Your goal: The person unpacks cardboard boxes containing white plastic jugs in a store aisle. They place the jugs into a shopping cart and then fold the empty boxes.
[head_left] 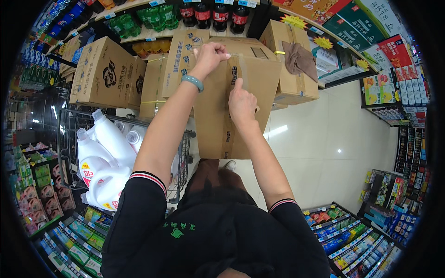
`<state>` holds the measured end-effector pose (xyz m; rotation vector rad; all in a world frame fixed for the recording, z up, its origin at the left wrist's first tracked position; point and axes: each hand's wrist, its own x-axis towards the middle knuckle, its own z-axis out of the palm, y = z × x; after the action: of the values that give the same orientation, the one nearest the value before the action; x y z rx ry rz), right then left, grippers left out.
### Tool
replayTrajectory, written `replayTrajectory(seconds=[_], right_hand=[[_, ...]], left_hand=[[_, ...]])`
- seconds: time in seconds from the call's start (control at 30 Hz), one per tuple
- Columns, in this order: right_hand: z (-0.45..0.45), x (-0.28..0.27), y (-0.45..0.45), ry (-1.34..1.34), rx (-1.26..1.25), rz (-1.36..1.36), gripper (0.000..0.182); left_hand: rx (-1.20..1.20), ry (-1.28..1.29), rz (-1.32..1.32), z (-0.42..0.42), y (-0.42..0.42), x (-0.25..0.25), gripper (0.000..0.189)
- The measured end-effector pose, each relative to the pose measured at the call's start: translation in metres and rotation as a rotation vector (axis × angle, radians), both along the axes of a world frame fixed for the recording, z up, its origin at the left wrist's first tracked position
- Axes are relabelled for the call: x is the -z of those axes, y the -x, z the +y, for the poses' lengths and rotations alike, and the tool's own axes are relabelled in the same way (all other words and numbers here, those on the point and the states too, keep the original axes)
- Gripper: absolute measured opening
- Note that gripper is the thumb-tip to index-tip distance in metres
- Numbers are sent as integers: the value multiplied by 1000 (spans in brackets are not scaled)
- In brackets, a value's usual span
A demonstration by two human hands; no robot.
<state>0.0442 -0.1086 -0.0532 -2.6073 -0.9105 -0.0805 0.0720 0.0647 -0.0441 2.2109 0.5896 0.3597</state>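
Note:
A large cardboard box stands in front of me, with printed brown tape down its middle seam. My left hand, with a green bangle on the wrist, is at the far end of the tape. Its thumb and fingers are bent together there; whether they pinch the tape is unclear. Lower down, my right hand rests over the tape with the index finger stretched forward and the others curled. A small tan edge shows beside the curled fingers, too little to identify.
At left, a wire shopping cart holds several white detergent bottles. Cardboard cartons stand beyond it. A brown cloth lies on another carton at right. Shelves with soda bottles run behind; tiled floor spreads rightward.

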Motion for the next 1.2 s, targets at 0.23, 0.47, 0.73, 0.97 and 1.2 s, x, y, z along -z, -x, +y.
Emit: replayTrajectory(seconds=[0.23, 0.47, 0.73, 0.97, 1.2], right_hand=[[-42, 54, 54, 51, 4, 135, 10], [-92, 143, 114, 70, 14, 195, 12], [-142, 203, 182, 47, -34, 373, 13], [-158, 201, 190, -42, -38, 395, 13], [-106, 125, 102, -236, -80, 238, 10]], left_hand=[[-2, 14, 1, 6, -8, 2, 22], [35, 125, -29, 27, -28, 15, 20], [37, 303, -69, 39, -43, -4, 4], [22, 310, -59, 23, -37, -8, 4], [140, 309, -46, 59, -38, 11, 14]])
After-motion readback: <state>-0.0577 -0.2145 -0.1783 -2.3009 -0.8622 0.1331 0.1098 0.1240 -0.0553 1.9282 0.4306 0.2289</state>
